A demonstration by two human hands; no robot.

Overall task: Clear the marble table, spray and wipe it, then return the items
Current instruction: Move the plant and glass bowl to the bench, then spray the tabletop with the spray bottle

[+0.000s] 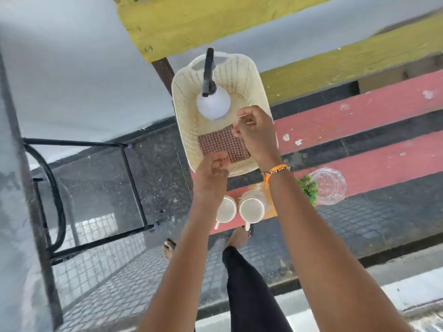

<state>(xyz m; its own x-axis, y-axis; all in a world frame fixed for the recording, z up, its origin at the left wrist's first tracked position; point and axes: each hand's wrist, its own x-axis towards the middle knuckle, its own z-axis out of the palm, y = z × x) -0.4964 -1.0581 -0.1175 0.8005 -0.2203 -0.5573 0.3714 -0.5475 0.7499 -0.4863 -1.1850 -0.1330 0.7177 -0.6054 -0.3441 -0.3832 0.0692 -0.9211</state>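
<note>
On the red step (pixel 359 116) a basket (pixel 189 121) holds a bottle (pixel 213 104) and cloth (pixel 220 142). My left hand (pixel 212 173) and right hand (pixel 256 133) both pinch the cloth.

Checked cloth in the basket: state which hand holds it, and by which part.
Both: the left hand grips the checked cloth's near edge; the right hand pinches its far corner.

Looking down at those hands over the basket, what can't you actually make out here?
All in the head view:
- The checked cloth in the basket: its near corners are covered by the left hand and right hand.
- Left cup: partly hidden by the left forearm.
- Green plant: mostly behind the right forearm.
- Spray bottle: any label is unreadable from above.
- Glass bowl: blurred, contents unclear.
</note>
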